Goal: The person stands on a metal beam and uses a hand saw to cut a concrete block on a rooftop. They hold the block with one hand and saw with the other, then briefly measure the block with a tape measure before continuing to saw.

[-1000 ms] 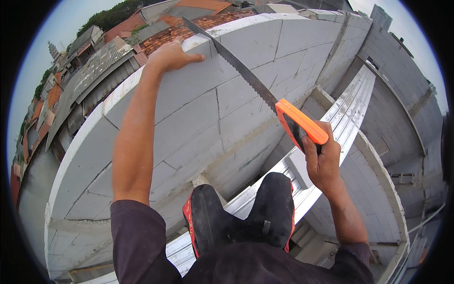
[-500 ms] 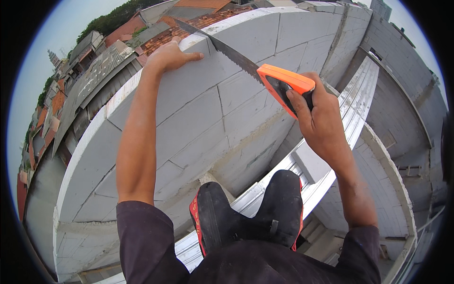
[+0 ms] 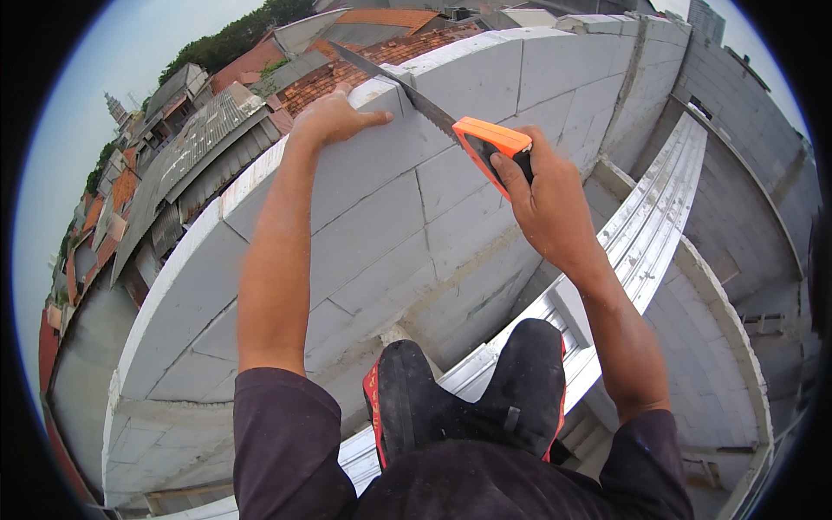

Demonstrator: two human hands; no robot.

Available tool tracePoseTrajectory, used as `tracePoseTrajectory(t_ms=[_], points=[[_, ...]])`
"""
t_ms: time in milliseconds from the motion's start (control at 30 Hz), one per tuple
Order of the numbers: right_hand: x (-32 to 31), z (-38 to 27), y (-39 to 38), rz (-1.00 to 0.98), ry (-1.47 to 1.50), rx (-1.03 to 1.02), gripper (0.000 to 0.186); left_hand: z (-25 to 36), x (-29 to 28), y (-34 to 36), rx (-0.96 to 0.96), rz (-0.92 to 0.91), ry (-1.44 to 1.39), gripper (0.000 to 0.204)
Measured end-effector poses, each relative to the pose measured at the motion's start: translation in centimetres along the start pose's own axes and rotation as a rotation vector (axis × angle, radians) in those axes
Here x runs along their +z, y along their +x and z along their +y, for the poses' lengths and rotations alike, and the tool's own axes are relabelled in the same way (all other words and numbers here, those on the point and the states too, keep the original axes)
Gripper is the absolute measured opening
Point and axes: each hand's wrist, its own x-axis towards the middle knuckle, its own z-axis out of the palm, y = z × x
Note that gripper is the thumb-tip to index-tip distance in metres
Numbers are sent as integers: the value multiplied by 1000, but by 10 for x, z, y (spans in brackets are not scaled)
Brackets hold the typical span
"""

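At the bottom middle of the frame is the person's dark shirt (image 3: 468,485), and just above it are two knees in black pants (image 3: 407,399) with red on the sides. Right of the middle, the right hand (image 3: 546,191) is closed tight around the orange and black handle of a saw (image 3: 428,108). The saw is in the upper middle, and its long dark blade goes across the top of a pale block wall (image 3: 364,225), with the tip to the upper left. I cannot tell how deep it sits. Just left of the blade, the left hand (image 3: 338,120) is on the top edge of the wall, thumb and fingers spread apart. A shiny ribbed metal plank (image 3: 659,208) runs from under the knees to the upper right, with a small white block (image 3: 574,314) by the knees. Far off at the upper left are orange roof tiles (image 3: 316,87), a grey wavy roof (image 3: 186,143), green trees (image 3: 230,43) and pale sky (image 3: 95,61)
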Motion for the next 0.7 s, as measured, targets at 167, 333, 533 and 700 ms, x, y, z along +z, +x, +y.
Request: tracePoseTrajectory(t_ms=[167, 333, 533, 700], points=[[-18, -6, -103, 96, 149, 145, 27, -17, -2, -1, 15, 14, -38, 129], [-50, 16, -216, 212, 170, 36, 36, -6, 5, 32, 65, 109, -335, 121], [-68, 18, -250, 377, 212, 176, 37, 25, 3, 37, 179, 293, -799, 99], [-63, 20, -239, 432, 311, 244, 38, 8, 7, 39, 21, 334, -1076, 86]])
